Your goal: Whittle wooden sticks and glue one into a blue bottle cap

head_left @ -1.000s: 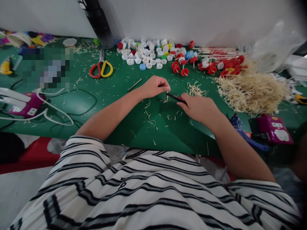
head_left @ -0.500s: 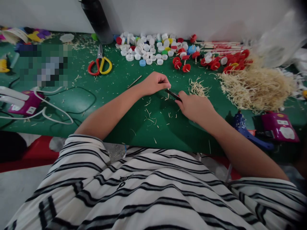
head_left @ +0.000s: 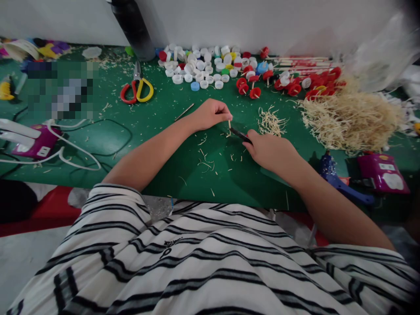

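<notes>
At the frame's centre, a thin, pale wooden stick (head_left: 229, 124) is pinched at its top by the closed fingers of the left hand (head_left: 211, 116), its long axis pointing nearly straight down. A slim dark knife (head_left: 241, 134), gripped by the right hand (head_left: 274, 151), is slanted toward its lower end. Curly, fibrous shavings (head_left: 271, 121) are strewn over the smooth green desk (head_left: 167, 186).

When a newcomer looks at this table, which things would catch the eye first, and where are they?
The eye would probably fall first on the mostly white bottle caps at the back of the green table, with red caps to their right. Next comes the large heap of pale shavings on the right side. In the middle, the left hand pinches a thin stick, and the right hand holds a dark, narrow tool close to it.
</notes>
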Motion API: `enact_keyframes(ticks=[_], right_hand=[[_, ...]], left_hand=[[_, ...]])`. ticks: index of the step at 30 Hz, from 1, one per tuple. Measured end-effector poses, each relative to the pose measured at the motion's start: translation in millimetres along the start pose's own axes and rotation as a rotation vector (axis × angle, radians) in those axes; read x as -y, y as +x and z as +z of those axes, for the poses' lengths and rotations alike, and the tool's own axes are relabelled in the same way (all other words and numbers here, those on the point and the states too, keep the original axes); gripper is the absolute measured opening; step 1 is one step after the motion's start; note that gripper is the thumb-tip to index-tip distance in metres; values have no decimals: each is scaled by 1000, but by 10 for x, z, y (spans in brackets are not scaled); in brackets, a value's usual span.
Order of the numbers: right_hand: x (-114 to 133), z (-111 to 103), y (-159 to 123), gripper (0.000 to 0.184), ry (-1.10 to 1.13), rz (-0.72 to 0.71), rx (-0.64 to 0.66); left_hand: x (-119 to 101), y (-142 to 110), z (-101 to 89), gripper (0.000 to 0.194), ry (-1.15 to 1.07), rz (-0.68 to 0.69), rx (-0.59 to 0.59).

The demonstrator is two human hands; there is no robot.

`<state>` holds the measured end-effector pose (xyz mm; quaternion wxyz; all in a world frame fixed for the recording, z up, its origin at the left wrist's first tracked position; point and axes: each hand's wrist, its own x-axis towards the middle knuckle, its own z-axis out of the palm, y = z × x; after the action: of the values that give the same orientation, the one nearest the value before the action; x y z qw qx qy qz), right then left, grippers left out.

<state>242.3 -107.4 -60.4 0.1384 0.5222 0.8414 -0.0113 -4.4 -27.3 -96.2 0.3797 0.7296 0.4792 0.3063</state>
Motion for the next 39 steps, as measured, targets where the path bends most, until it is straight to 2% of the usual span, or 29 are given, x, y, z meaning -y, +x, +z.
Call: enact_keyframes(ticks=[6,14,24,30,36,39], right_hand=[[25,-11,-57,49,-42,1,4],[134,-43,91,52,-22,-5,-22],[75,-21,-17,51,-10,6,45],[7,-63,-20,52,-45,-19,25],[-8,-75,105,53,-27,2,-84],[10,-76,157,52,-11,-4,-53]], left_hand=[[-47,-20,12,13,7,-15,-10],[-119,-8,37,14,43,8,3],[-25,-33,4,14,-5,-5,-5],[-43,-15,22,14,1,20,3],[-126,-47,14,15,24,27,8],[-104,-36,5,16,23,35,8]])
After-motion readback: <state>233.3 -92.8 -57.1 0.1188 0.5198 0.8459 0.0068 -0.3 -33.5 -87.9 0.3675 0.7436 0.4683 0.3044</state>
